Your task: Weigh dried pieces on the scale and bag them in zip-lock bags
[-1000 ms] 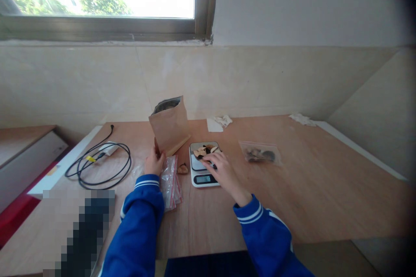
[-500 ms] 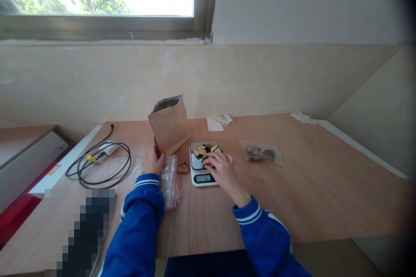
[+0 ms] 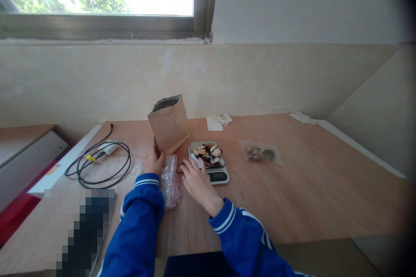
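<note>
My left hand (image 3: pixel 154 162) is at the lower left corner of a standing brown paper pouch (image 3: pixel 169 123), its fingers closed on the pouch's edge. The pouch's top gapes, with a silvery lining. My right hand (image 3: pixel 198 184) is palm down with fingers apart, its fingertips at a single dried mushroom piece (image 3: pixel 180 168), which they partly cover. Beside it stands a white kitchen scale (image 3: pixel 224 177), its display partly hidden by the hand. A heap of dried mushroom pieces (image 3: pixel 208 152), cream and dark, lies on the scale's plate. Clear zip bags (image 3: pixel 169 181) with red seals lie between my forearms.
Right of the scale lies a zip bag with dried pieces (image 3: pixel 260 153). A coiled black cable (image 3: pixel 125 169) with a white adapter (image 3: pixel 108 148) is at the left. White paper (image 3: pixel 215 124) lies near the wall. A blurred-out dark object (image 3: pixel 86 233) is at the front left.
My right hand has moved left and down, off the pieces on the scale to the loose piece beside it. The scale has turned slightly. My left hand has stayed at the pouch.
</note>
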### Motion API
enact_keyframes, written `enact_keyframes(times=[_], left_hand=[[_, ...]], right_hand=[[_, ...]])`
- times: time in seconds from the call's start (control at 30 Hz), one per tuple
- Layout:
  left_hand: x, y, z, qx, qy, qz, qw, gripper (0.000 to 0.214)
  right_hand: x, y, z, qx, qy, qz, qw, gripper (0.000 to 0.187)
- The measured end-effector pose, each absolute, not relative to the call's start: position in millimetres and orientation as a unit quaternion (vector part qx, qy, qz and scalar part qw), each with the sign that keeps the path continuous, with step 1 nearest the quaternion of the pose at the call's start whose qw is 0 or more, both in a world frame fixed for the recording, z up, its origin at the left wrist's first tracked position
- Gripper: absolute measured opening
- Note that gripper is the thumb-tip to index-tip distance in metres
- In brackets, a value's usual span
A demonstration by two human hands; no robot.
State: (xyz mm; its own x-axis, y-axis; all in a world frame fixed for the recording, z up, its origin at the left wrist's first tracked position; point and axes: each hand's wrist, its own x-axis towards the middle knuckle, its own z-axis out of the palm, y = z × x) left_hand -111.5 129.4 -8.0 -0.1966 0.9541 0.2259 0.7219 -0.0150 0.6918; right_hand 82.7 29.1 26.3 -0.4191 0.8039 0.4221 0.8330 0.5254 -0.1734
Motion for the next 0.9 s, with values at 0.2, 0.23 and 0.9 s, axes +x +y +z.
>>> enact_keyframes(times=[0.2, 0.23, 0.9], left_hand=[[-110.0, 128.3, -5.7, 0.615, 0.683, 0.365, 0.15, 0.048], [-110.1, 128.4, -5.8, 0.616, 0.682, 0.366, 0.146, 0.048], [-106.4, 120.0, 4.2, 0.547, 0.516, 0.657, -0.048, 0.024]], right_hand=[[66.8, 27.6, 27.3, -0.512, -0.838, -0.031, 0.185, 0.026], [67.4, 26.0, 28.4, -0.518, -0.835, -0.029, 0.184, 0.025], [216.8, -26.3, 14.0, -0.623, -0.649, 0.074, 0.431, 0.025]])
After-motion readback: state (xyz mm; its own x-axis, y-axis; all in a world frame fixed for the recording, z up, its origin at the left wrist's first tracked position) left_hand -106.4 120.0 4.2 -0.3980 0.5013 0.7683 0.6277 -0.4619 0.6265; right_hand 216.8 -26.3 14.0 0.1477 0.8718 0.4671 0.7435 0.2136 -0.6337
